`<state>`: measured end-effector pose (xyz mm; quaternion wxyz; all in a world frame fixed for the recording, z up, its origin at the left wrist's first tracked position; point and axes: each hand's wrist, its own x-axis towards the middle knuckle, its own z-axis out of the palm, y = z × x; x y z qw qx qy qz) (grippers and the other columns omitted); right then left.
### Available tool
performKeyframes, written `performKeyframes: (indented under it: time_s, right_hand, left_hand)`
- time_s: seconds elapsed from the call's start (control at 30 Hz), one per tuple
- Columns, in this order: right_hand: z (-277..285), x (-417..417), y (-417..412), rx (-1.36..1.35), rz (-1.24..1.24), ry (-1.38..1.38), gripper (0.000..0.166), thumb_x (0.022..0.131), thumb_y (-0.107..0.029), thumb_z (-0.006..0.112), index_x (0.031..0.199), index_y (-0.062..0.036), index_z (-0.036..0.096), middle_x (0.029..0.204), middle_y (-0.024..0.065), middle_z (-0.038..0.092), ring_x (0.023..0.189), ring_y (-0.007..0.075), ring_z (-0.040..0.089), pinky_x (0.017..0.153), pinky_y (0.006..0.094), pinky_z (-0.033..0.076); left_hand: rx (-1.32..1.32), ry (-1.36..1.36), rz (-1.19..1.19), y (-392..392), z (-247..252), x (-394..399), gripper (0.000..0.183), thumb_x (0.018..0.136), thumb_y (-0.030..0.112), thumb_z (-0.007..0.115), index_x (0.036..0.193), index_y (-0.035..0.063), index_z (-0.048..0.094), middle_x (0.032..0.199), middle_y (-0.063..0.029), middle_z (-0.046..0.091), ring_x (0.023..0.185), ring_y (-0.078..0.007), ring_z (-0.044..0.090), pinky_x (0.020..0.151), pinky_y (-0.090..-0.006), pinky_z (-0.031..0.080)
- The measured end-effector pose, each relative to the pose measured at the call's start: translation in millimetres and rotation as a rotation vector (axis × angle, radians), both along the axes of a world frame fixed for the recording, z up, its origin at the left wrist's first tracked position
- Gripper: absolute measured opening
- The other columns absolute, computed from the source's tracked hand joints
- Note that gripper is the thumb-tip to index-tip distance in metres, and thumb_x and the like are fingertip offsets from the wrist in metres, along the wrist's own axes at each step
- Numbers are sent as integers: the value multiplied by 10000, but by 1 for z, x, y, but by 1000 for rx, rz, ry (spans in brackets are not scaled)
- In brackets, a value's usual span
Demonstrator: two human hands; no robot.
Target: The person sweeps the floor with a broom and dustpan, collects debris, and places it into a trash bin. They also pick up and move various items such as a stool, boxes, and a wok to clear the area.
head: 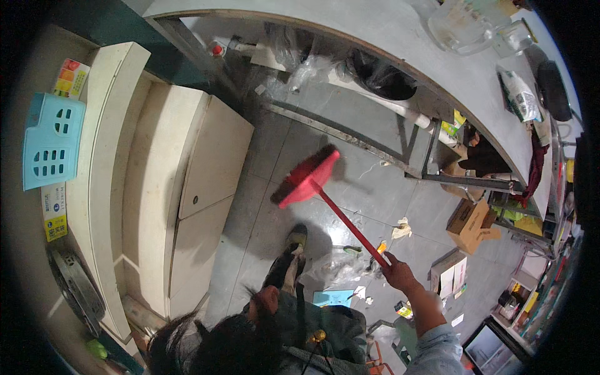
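My right hand grips the red handle of a broom near its upper end. The broom's red plastic head with dark bristles is over the grey tiled floor, left of the handle; I cannot tell whether the bristles touch the tiles. Close to my body is my left hand, partly covered by dark hair, and its fingers are not clear. Below the broom head, one shoe stands on the floor. Crumpled clear plastic and an orange wrapper lie beside the handle.
A white cabinet stands on the left, with a light-blue plastic basket beyond. A grey worktop on a metal frame curves across the top. An opened cardboard box, a blue sheet and crumpled paper lie on the floor.
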<state>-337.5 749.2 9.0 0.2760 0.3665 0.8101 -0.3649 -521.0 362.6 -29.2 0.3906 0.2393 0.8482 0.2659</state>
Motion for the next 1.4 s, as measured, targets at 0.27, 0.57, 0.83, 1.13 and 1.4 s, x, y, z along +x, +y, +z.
performKeyframes:
  time_s: [0.27,0.57,0.83,1.13,1.4]
  right_hand:
    - [-81,23,-5,66,107,-58,276,838,-322,505,962,-75,490,733,199,603,674,383,595,573,480,475]
    - [-282,-33,-12,-142,386,53,333,859,-390,452,1017,-107,529,720,190,609,715,385,596,647,480,469]
    - [-325,-57,27,-138,433,132,339,865,-349,473,1146,-159,490,765,165,623,710,341,612,647,470,469]
    - [-249,32,36,-84,121,93,349,843,-241,515,1172,-125,502,693,177,602,664,373,597,575,455,472]
    - [-282,-82,61,128,382,370,315,905,-263,424,1175,-114,489,652,157,603,574,308,601,511,417,488]
  left_hand:
    - [-175,-2,-149,34,32,-12,157,823,201,477,873,92,580,771,-137,584,742,-344,581,645,-434,467]
    - [-347,-95,-76,47,13,3,142,813,181,496,869,94,593,804,-105,601,758,-289,589,674,-394,475]
    - [-375,-13,-8,37,-16,48,100,817,126,507,842,80,592,784,-81,608,714,-236,593,659,-344,481]
    - [-618,1313,125,34,-74,140,67,821,106,531,844,73,584,783,-76,612,710,-216,593,662,-307,480]
    - [-424,-103,5,74,-4,45,106,793,120,527,877,89,583,845,-127,605,796,-277,593,713,-370,478]
